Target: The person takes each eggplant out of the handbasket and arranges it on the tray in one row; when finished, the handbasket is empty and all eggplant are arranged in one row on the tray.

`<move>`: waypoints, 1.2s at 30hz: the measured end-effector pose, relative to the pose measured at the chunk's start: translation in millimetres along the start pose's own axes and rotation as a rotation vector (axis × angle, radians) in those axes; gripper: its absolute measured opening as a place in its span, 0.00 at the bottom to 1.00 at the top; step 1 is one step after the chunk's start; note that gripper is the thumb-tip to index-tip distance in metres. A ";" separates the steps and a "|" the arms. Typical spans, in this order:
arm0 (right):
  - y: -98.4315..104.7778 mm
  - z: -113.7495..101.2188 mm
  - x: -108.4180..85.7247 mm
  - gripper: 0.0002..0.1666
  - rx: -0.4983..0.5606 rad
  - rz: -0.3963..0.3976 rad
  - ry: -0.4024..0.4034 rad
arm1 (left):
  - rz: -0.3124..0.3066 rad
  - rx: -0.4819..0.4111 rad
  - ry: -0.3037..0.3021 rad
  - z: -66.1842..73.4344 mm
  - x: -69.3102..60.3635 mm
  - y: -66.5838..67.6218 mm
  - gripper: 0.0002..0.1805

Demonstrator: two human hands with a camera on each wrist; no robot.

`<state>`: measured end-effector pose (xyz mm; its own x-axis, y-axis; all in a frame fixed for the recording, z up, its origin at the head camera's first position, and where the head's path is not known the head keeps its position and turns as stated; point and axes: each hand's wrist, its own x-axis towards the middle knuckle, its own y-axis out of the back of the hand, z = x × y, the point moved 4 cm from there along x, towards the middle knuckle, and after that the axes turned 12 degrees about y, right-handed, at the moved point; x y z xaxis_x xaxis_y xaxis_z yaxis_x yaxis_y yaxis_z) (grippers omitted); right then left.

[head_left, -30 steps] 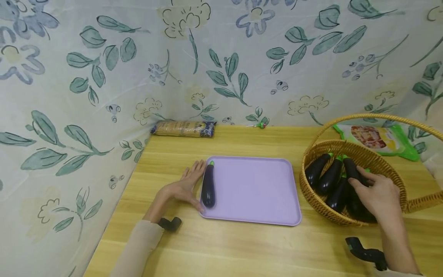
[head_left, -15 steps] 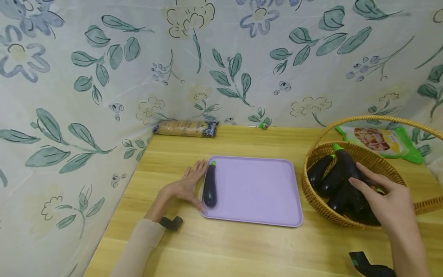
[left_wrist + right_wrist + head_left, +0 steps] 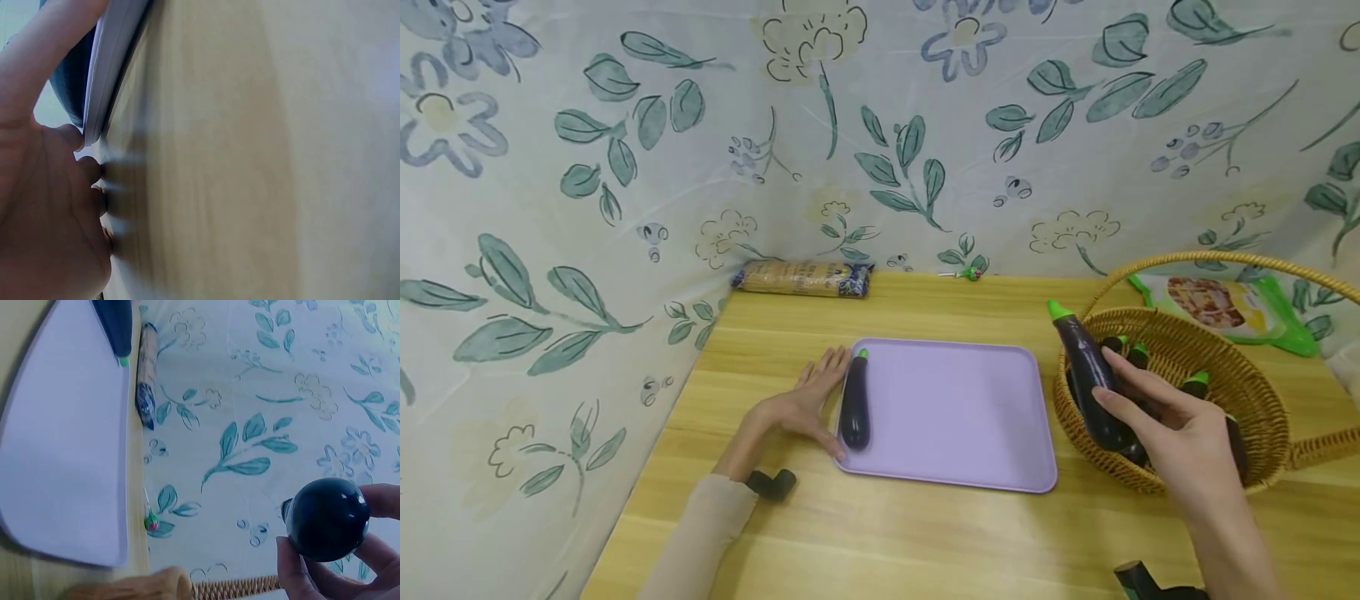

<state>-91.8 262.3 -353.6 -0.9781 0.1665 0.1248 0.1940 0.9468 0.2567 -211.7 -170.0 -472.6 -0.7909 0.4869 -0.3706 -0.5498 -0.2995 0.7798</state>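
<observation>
The right hand [image 3: 1180, 425] pinches a dark eggplant [image 3: 1093, 387] between thumb and fingers, over the left side of the basket [image 3: 1180, 337], its green end toward far left. The skin is glossy, so I think the pinch should be firm and the thick end lifted well above the rim. Farther left, the left hand [image 3: 801, 408], fingers spread, is at the purple tray [image 3: 955, 408], where a second eggplant [image 3: 854, 404] lies.
</observation>
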 end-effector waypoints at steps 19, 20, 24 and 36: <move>-158.5 22.0 12.7 0.28 -0.018 -0.213 0.005 | 0.002 -0.008 0.011 -0.1 -2.4 1.8 0.89; -164.5 24.1 13.2 0.28 -0.011 -0.212 0.001 | 0.005 -0.007 0.009 0.0 -2.2 2.0 0.88; -187.6 32.0 14.4 0.28 -0.001 -0.204 0.014 | 0.008 -0.002 -0.002 0.9 -0.2 1.6 0.88; -232.7 41.4 14.7 0.26 -0.068 -0.180 0.083 | 0.001 0.004 0.012 1.6 -0.1 1.5 0.87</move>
<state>-154.5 55.8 -451.2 -0.9884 -0.0295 0.1491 0.0242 0.9380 0.3458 -212.0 -169.2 -470.6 -0.7946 0.4768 -0.3759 -0.5479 -0.2963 0.7823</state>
